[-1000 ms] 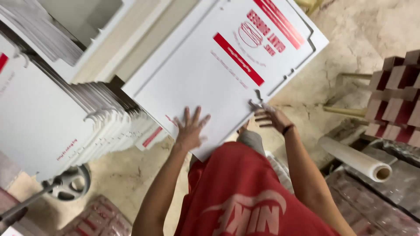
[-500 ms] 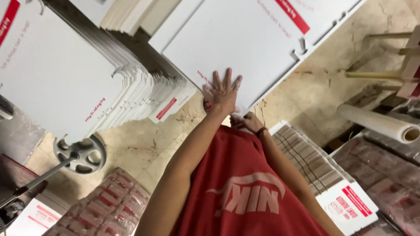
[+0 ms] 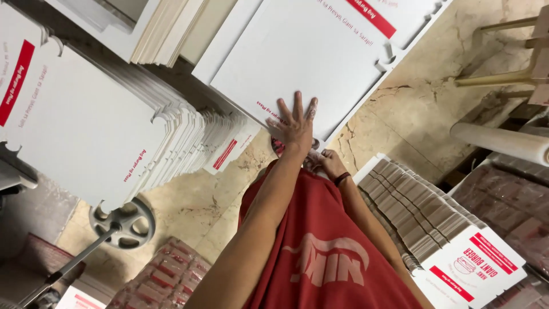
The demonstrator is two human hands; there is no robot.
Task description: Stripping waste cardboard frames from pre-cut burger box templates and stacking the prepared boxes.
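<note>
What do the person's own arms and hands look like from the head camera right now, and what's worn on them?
Both arms are bare, with no sleeves reaching the forearms and no gloves. The left hand carries no ring or band that shows. The right hand has a thin dark wristband around its wrist. The red sleeveless-looking shirt with a pale printed mark covers the torso between them.

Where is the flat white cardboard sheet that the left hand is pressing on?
In the head view, the white cardboard sheet lies at top centre under the left hand, right of the fanned stack of sheets, above the tan stone floor.

stacked flat boxes (image 3: 171, 131) left, bare floor (image 3: 400, 120) right
</note>
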